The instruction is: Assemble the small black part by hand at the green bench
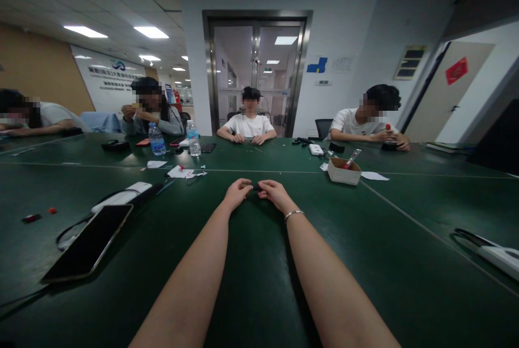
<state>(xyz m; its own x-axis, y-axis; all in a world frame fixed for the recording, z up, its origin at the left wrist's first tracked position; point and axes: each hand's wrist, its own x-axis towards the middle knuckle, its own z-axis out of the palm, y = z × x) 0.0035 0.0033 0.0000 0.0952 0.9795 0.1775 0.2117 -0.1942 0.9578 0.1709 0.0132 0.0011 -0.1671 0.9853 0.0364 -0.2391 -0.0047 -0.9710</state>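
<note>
On our green surface (255, 283), a phone (91, 242) lies left and a box (343, 175) stands farther off right. Between them, our left hand (238, 193) and right hand (276, 195) share a fingertip grip on a black piece (256, 187); whether it touches the surface, we cannot tell.

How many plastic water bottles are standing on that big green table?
2. One bottle with a blue label stands on the far side of the table, ahead and to the left of the left hand; a clearer bottle stands just right of it. I see no others.
</note>
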